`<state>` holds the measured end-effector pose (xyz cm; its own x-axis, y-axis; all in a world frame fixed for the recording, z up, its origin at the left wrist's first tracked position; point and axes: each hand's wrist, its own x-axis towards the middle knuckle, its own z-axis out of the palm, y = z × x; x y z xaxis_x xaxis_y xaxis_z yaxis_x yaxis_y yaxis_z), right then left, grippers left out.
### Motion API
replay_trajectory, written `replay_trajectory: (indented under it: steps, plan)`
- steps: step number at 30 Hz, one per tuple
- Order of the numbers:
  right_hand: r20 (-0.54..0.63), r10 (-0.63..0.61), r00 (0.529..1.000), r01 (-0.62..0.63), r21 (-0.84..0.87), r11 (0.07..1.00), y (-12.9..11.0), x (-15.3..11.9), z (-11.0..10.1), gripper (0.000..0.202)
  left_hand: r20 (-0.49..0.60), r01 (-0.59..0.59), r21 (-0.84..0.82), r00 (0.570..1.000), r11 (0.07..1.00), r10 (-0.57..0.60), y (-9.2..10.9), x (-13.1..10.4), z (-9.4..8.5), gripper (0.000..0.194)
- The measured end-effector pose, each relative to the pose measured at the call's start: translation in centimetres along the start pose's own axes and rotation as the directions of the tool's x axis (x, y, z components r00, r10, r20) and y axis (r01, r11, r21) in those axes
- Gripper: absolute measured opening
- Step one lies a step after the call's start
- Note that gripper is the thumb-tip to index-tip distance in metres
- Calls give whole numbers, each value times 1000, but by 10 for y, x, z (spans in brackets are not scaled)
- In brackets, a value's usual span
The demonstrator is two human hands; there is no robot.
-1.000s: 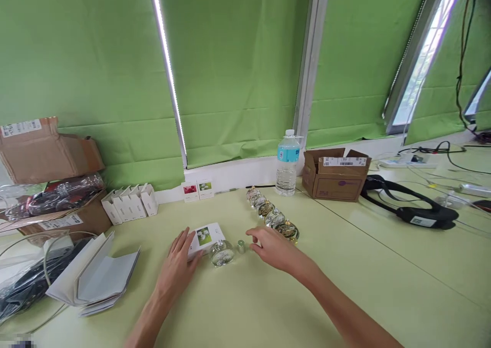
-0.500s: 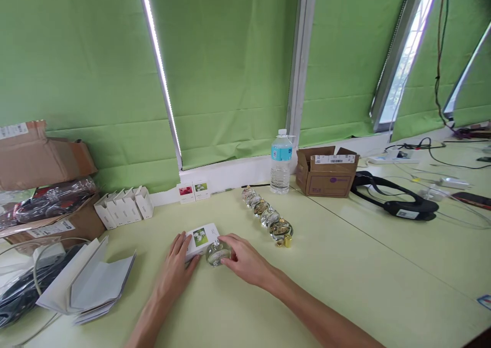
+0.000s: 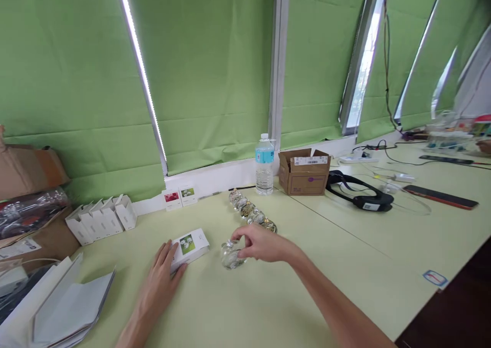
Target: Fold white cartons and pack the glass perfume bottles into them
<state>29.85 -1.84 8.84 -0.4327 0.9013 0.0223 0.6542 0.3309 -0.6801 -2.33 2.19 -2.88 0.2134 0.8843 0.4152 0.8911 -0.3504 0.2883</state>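
My left hand (image 3: 163,274) grips the near left end of a small white box (image 3: 199,238), which lies flat and carries a picture of white flowers on green. To its right, my right hand (image 3: 257,243) has its thumb and fingers on a round clear glass bottle (image 3: 230,256), apparently a perfume bottle. The bottle stands apart from the box, and my fingers hide part of it. Beyond my right hand, a row of similar round glass bottles (image 3: 245,208) with some gold parts runs back across the table; the hand covers its near end.
At the back stand two small picture boxes (image 3: 180,197), a water bottle (image 3: 264,166) and an open cardboard box (image 3: 309,177). A black headset (image 3: 368,200) lies to the right. White boxes (image 3: 102,217) and folded papers (image 3: 72,307) are at left.
My right hand has moved the glass bottle rightward, away from the white box. The left hand still grips the box. My view has turned to the right.
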Motion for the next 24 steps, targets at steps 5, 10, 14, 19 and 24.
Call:
replay_trajectory:
  steps: [5, 10, 14, 19, 24]
  plan:
    - [1, 162, 987, -162, 94, 982, 32, -34, -34, 41, -26, -11, -3, 1000, 1000, 10, -4, 1, 3, 52]
    - [-123, 268, 955, -257, 98, 961, 66, -58, -44, 45, -44, -32, 0, 999, 999, 32, -8, 2, 8, 55]
    - [-141, 291, 946, -281, 89, 956, 75, -59, -46, 45, -16, -2, 10, 1000, 1000, 2, -4, 2, 5, 57]
    - [-148, 295, 944, -285, 84, 955, 78, -57, -46, 44, 21, 15, 29, 1000, 999, -16, -1, 1, 1, 60]
    - [-163, 320, 933, -306, 110, 946, 81, -55, -45, 44, 4, -2, 45, 1000, 999, 2, -4, 2, 7, 60]
